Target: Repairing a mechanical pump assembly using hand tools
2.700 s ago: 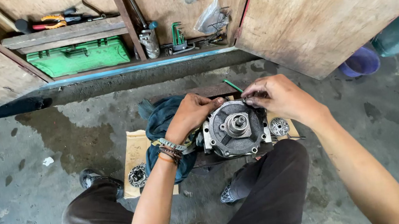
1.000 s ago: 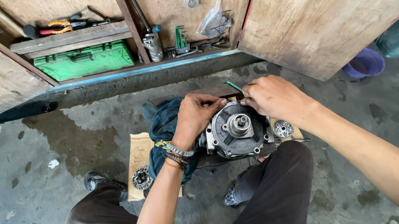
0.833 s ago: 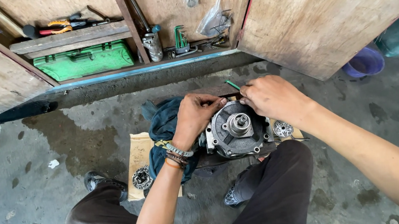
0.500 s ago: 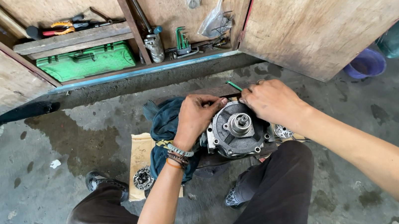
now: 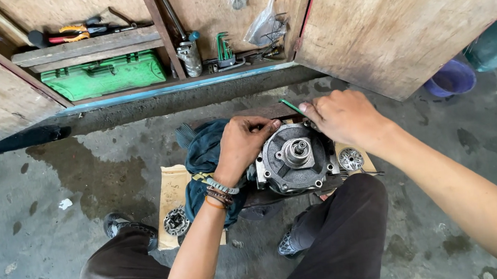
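Down on the concrete floor (image 5: 54, 242), between the person's knees: a round grey metal housing (image 5: 294, 159) with a stubby shaft (image 5: 297, 149) standing up from its centre. Bolt holes ring its face; the metal looks dark and greasy. It sits on a dark board, partly over brown cardboard (image 5: 173, 191).

Left hand (image 5: 243, 146) rests on the housing's upper left edge, fingers curled and pressed together against the rim, thumb tip near the top. Beaded bracelets on that wrist.

Right hand (image 5: 342, 116) lies at the upper right edge, fingers closed, pinching a thin green tool (image 5: 290, 106) that slants up and away to the left. Its working end is hidden under the fingers.

A blue rag (image 5: 204, 157) is bunched just left of the housing, under the left wrist. Small round silvery part (image 5: 350, 159) lies just right of it; a dark toothed disc (image 5: 176, 221) sits on the cardboard, well to the left.

Behind, an open wooden cabinet holds a green toolbox (image 5: 104, 76).
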